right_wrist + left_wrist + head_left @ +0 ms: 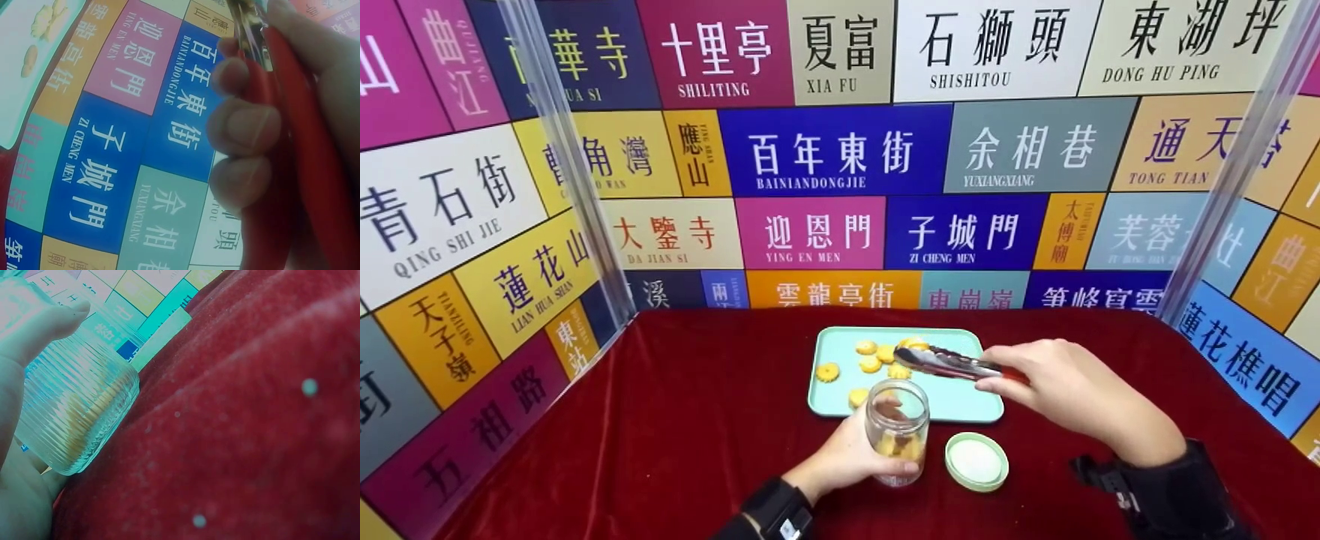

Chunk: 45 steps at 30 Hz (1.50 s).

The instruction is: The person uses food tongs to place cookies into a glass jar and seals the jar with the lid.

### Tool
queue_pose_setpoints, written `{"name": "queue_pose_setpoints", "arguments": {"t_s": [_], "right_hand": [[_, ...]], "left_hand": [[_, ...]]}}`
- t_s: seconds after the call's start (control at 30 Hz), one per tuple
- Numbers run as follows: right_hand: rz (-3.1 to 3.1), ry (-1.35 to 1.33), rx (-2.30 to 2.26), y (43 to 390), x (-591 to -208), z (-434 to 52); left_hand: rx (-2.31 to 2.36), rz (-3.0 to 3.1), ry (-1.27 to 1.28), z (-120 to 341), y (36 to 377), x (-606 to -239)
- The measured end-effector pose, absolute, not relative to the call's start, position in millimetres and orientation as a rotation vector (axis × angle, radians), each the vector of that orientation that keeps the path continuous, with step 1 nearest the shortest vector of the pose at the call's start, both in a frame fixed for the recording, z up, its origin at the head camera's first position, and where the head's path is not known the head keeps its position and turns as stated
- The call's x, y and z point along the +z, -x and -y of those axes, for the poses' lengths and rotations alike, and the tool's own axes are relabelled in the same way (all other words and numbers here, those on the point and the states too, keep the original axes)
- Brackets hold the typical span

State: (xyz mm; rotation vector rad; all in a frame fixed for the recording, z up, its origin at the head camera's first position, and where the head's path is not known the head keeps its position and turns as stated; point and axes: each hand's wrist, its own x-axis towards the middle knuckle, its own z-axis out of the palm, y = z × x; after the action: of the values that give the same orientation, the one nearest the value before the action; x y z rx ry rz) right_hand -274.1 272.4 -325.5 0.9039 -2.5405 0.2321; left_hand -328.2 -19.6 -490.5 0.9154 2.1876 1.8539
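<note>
My left hand [840, 456] grips a clear glass jar [897, 433] with its mouth uncovered and several yellow cookies [901, 448] inside. Ribbed glass shows in the left wrist view, with the thumb across the jar [84, 399]. In my right hand [1065, 386] is a pair of metal tongs [956, 365], gripped by the red handles [267, 169]. The tongs' tips are over the mint-green tray [960, 405], among several flower-shaped cookies [870, 364]; I cannot tell whether they pinch one. One cookie [827, 372] lies apart at the tray's left side.
A pale green lid [976, 461] lies on the dark red cloth [697, 420], just right of the jar. Colourful panels with place names [840, 150] stand behind and at both sides of the table, with clear corner posts [1222, 165].
</note>
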Motion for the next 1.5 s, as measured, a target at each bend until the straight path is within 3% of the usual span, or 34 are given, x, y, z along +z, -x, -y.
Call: {"name": "queue_pose_setpoints", "arguments": {"t_s": [0.7,1.5], "right_hand": [[2.626,-1.087,0.259,275,-333,-258],[2.731,-0.970,0.272,273,-331,-261]], "left_hand": [[1.830,-2.206,-0.947,18,331,-491],[1.834,-2.203,-0.915,19,330,-492]]}}
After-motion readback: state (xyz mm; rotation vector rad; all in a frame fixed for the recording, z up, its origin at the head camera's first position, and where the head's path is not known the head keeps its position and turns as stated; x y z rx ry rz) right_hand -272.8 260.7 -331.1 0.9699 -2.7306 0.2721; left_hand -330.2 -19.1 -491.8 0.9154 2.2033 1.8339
